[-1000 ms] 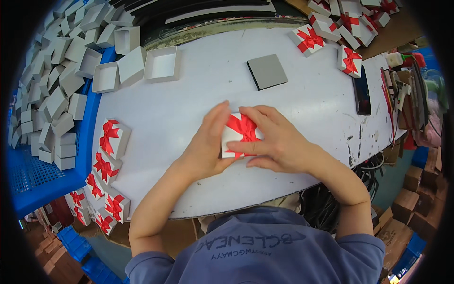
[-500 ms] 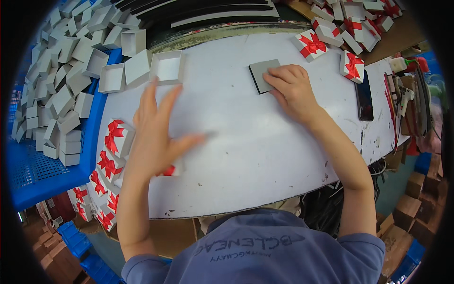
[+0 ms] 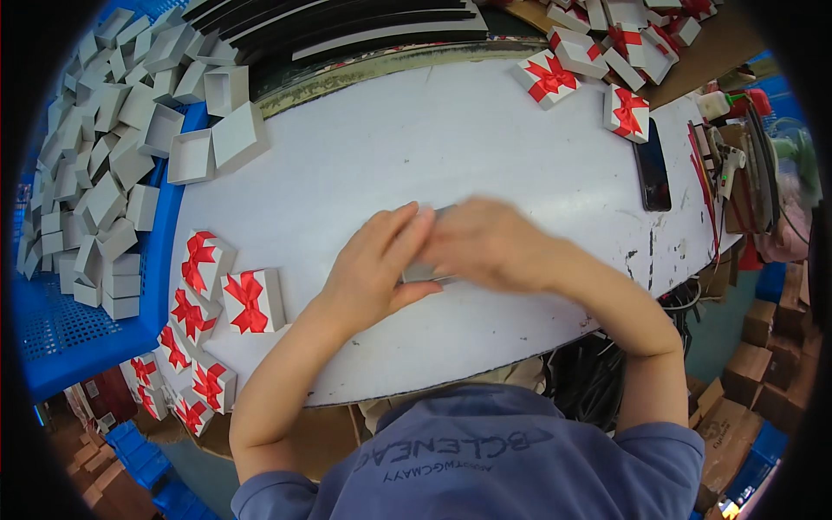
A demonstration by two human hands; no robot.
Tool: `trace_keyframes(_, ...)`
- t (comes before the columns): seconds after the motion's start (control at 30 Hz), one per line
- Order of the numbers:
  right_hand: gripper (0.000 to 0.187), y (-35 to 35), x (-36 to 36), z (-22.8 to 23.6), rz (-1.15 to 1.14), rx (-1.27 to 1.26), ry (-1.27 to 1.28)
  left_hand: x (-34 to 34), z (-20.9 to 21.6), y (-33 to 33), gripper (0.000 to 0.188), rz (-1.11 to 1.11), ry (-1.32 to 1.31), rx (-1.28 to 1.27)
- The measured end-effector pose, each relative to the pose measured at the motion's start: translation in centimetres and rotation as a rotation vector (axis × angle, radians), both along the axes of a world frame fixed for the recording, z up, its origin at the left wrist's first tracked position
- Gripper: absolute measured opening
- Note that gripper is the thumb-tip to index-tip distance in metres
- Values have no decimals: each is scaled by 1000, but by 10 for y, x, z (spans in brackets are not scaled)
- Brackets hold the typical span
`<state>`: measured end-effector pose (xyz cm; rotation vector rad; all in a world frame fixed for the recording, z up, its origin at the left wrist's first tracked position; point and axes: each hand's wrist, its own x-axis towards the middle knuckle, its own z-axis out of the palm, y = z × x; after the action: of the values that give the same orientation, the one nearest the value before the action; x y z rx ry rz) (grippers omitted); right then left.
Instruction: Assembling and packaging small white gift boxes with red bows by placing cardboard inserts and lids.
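Both hands meet over the middle of the white table [image 3: 347, 186]. My left hand [image 3: 374, 264] is closed around a small white box [image 3: 422, 272], its thumb along the near side; only a shaded grey-looking strip of that box shows. Over it bends my right hand [image 3: 490, 245], blurred, with curled fingers at a grey square pad [image 3: 445, 211], of which just a dark sliver is visible at the far edge. How the pad sits in the box is hidden. Left of my left hand lies a white gift box with a red bow [image 3: 252, 301].
More bow-tied boxes [image 3: 201, 263] cluster at the left edge. A blue crate [image 3: 160, 225] heaped with open white boxes stands far left, two boxes [image 3: 191, 157] beside it. At the right are a black phone [image 3: 653, 173], a red-bowed box [image 3: 626, 113] and tools [image 3: 732, 165].
My left hand has taken one open white box from beside the crate and come to the table's middle. My right hand has brought the grey pad nearer and left to meet it.
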<state>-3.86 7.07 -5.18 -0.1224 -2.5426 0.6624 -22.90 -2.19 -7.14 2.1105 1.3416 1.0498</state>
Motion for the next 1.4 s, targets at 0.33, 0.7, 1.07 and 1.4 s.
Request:
trace_keyframes(0.33, 61, 99, 39, -22, -987, -117, 69, -25, 14, -19, 63, -5, 505, -84)
trace_keyframes(0.7, 66, -17, 5, -12, -248, 136, -159, -8, -13, 6, 82, -33, 110, 16)
trace_keyframes(1.07, 33, 108, -94, 91, -290, 784, 91, -86, 26, -67, 80, 574, 720, -207)
trace_keyframes(1.4, 11, 201, -149, 136, -628, 549, -71, -127, 60, -97, 93, 725, 563, -216)
